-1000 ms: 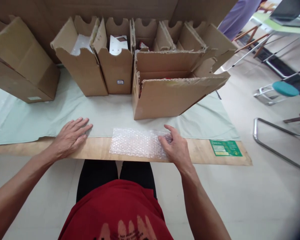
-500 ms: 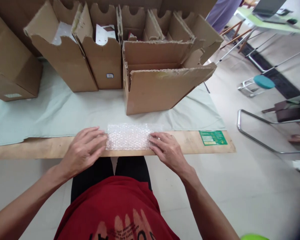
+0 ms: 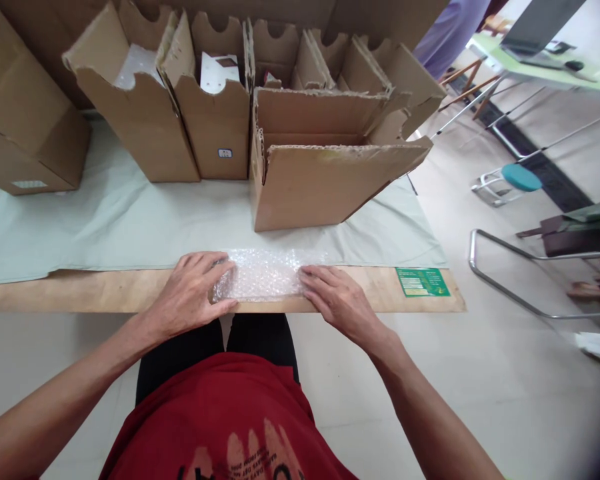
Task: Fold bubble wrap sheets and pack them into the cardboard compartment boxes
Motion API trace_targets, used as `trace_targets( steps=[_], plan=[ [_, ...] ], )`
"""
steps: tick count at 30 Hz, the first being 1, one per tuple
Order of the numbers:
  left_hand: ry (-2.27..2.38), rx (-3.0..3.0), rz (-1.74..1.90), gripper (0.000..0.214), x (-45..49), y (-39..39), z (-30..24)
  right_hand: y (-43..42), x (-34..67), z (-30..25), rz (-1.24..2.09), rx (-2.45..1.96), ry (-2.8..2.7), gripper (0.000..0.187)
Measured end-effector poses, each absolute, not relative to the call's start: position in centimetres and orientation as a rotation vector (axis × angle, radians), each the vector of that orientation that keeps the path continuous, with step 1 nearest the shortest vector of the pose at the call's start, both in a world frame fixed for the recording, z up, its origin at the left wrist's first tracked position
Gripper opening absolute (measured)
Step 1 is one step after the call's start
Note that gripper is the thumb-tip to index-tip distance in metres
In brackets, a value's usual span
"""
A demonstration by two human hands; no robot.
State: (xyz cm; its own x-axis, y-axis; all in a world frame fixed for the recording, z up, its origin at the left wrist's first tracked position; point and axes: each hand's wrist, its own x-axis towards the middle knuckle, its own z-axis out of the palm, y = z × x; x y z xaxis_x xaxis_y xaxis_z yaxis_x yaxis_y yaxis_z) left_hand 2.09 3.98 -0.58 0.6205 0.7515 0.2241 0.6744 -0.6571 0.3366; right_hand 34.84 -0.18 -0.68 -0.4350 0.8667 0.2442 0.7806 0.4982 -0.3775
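Note:
A piece of clear bubble wrap (image 3: 266, 275) lies along the bare wooden front edge of the table. My left hand (image 3: 193, 287) closes on its left end, with the thumb at the near edge and the fingers over the far side. At the right end, the bent fingers of my right hand (image 3: 337, 297) press on the wrap, gripping it. Whether something sits inside the wrap I cannot tell.
An upright open cardboard box (image 3: 325, 190) stands just behind the wrap. Several tall cardboard holders (image 3: 213, 130) line up farther back, some with things inside. A closed carton (image 3: 30, 127) is at left. A green label (image 3: 423, 283) sticks to the wooden edge at right.
My left hand has moved right, onto the left end of the bubble wrap, and closed round it. My right hand stays at the other end. The view has shifted slightly.

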Motion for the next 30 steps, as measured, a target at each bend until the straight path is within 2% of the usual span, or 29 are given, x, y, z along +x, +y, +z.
trace_targets(
  steps=[5, 10, 16, 19, 22, 23, 26, 30],
  plan=[
    [1.221, 2.608, 0.534, 0.053, 2.3, 4.1, -0.5, 0.6, 34.9, -0.3, 0.327, -1.373, -2.292, 0.028],
    [1.289, 2.555, 0.584, 0.059, 2.1, 4.3, 0.0, 1.2, 34.3, 2.5, 0.469, -1.309, -2.271, 0.024],
    [1.28, 2.132, 0.741, 0.027, 1.7, 5.5, 0.9, 1.9, 33.2, 4.8, 0.746, -1.357, -2.111, 0.025],
    [1.329, 1.762, 0.787, 0.027, 1.4, 6.0, 1.8, 2.5, 33.1, 4.0, 0.94, -1.368, -1.794, 0.022],
    [1.396, 1.496, 0.787, 0.029, 0.6, 6.2, 2.4, 2.8, 32.4, 1.9, 1.157, -1.289, -1.539, 0.051],
    [1.414, 1.444, 0.8, 0.029, 0.2, 6.2, 2.4, 3.0, 31.9, 1.1, 1.193, -1.28, -1.51, 0.054],
    [1.488, 1.313, 0.881, 0.027, -1.5, 6.3, 2.1, 3.8, 29.3, -0.6, 1.034, -1.324, -1.568, 0.047],
    [1.595, 1.148, 1.056, 0.025, -4.2, 7.3, 1.6, 7.2, 24.5, -0.6, 0.468, -1.358, -1.854, 0.046]
  ],
)
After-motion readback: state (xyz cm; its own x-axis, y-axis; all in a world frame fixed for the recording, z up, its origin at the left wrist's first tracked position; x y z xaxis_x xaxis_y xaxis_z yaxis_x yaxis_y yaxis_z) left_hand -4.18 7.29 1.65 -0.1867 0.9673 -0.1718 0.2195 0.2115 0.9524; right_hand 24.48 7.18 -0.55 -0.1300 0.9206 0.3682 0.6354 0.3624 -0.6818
